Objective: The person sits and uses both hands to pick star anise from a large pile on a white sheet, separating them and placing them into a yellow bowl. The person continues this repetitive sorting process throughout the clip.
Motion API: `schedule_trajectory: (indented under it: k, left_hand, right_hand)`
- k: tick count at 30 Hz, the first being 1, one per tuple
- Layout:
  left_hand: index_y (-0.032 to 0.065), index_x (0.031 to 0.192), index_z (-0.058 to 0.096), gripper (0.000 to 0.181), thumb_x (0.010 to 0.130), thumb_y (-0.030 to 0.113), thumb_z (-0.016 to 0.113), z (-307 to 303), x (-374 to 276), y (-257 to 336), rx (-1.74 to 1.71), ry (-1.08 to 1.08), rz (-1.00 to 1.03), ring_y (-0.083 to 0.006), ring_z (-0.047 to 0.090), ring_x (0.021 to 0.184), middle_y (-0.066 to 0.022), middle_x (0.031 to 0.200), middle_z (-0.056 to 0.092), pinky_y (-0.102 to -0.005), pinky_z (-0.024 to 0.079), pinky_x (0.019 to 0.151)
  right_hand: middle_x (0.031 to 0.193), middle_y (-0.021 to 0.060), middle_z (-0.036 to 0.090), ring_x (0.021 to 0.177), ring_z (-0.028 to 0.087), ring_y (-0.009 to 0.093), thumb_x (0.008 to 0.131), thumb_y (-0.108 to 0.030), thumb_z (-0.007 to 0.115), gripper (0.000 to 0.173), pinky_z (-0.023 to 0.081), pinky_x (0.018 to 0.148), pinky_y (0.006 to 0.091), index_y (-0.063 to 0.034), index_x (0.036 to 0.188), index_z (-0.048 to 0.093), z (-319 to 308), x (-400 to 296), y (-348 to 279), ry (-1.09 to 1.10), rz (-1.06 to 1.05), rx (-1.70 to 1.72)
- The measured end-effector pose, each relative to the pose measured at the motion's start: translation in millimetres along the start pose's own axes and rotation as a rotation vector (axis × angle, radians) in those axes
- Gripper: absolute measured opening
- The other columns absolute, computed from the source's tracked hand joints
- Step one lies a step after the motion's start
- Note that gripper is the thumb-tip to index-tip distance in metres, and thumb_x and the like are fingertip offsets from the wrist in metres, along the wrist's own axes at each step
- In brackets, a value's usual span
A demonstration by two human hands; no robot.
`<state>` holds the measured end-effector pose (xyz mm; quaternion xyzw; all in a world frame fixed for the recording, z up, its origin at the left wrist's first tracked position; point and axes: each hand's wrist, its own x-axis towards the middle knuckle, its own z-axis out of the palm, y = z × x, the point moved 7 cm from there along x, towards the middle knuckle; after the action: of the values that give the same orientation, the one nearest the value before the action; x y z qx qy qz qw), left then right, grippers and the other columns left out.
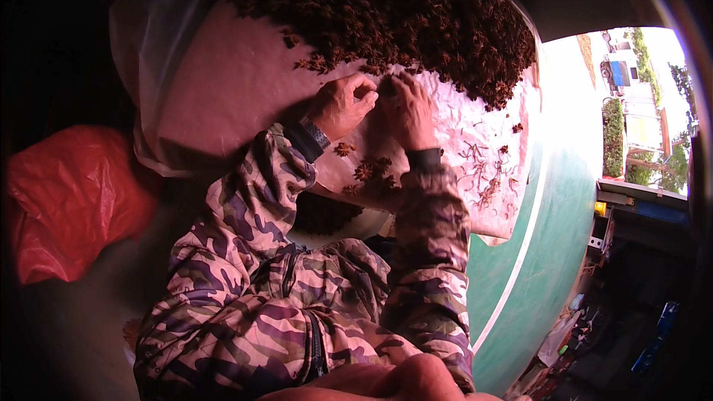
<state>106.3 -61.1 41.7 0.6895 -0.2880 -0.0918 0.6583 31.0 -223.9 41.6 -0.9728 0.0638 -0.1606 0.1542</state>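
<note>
A large heap of dried star anise (390,16) spreads over a pale plastic sheet (234,78) in front of me. My left hand (342,104), with a watch on its wrist, hovers over the sheet at the heap's near edge. Its thumb and forefinger curl towards each other; whether anything small is between them is unclear. Beside it, my right hand (413,114) reaches to the edge of the heap with fingers bent down, their tips partly hidden in shadow. Closer to my body lie a small cluster of star anise (372,169) and a single star anise (345,148).
Thin stems (487,170) lie scattered on the sheet's right side. A red plastic bag (83,200) stands at left. Below the sheet's near edge sits a container (367,223) with dark contents. Green floor (535,256) with a white line runs along the right.
</note>
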Motion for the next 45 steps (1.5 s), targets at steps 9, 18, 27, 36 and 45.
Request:
schedule_trajectory:
  k: [9, 18, 27, 36, 45]
  left_hand:
    - [0.0001, 0.103, 0.069, 0.013, 0.097, 0.011, 0.072, -12.2, 5.6, -31.2, 0.036, -0.031, -0.047, -0.0142, 0.068, 0.082, -0.0085, 0.091, 0.073, -0.0311, 0.055, 0.076]
    - [0.0017, 0.109, 0.068, 0.018, 0.099, 0.016, 0.069, -4.5, 3.4, -20.4, 0.184, -0.133, -0.081, -0.0265, 0.073, 0.090, -0.0154, 0.097, 0.074, -0.0369, 0.058, 0.079]
    - [0.0023, 0.106, 0.068, 0.017, 0.097, 0.017, 0.071, 10.8, -3.7, -12.9, 0.257, -0.095, 0.034, -0.0309, 0.073, 0.086, -0.0171, 0.094, 0.073, -0.0389, 0.058, 0.076]
    - [0.0065, 0.107, 0.070, 0.016, 0.097, 0.018, 0.071, 5.1, -12.3, -19.1, 0.197, -0.010, -0.031, -0.0326, 0.073, 0.088, -0.0162, 0.096, 0.074, -0.0396, 0.058, 0.077]
    - [0.0042, 0.108, 0.070, 0.017, 0.097, 0.016, 0.071, 3.4, -21.4, -20.9, 0.127, -0.040, 0.008, -0.0330, 0.073, 0.090, -0.0167, 0.098, 0.074, -0.0398, 0.057, 0.080]
  right_hand:
    - [0.127, 0.0165, 0.070, 0.116, 0.067, 0.038, 0.092, -0.014, 0.078, 0.025, 0.054, 0.099, 0.0417, -0.0021, 0.114, 0.072, -47.0, -68.6, 7.4, 0.164, 0.134, 0.245]
    - [0.107, 0.0139, 0.072, 0.098, 0.065, 0.034, 0.093, -0.028, 0.078, 0.029, 0.052, 0.088, 0.0433, -0.0038, 0.109, 0.076, -30.5, -34.1, 1.8, 0.084, 0.254, 0.063]
    - [0.101, 0.0145, 0.072, 0.094, 0.069, 0.037, 0.096, -0.023, 0.067, 0.018, 0.053, 0.084, 0.0477, -0.0105, 0.104, 0.077, -7.0, -19.6, -11.5, -0.059, 0.154, -0.020]
    - [0.100, 0.0149, 0.069, 0.097, 0.069, 0.036, 0.093, -0.016, 0.059, 0.019, 0.051, 0.088, 0.0476, -0.0139, 0.108, 0.071, -4.3, -20.3, -32.2, -0.126, 0.145, -0.273]
    - [0.100, 0.0174, 0.068, 0.094, 0.069, 0.038, 0.094, -0.013, 0.058, 0.014, 0.051, 0.086, 0.0486, -0.0101, 0.105, 0.067, 7.8, -24.0, -21.2, -0.114, 0.042, -0.386]
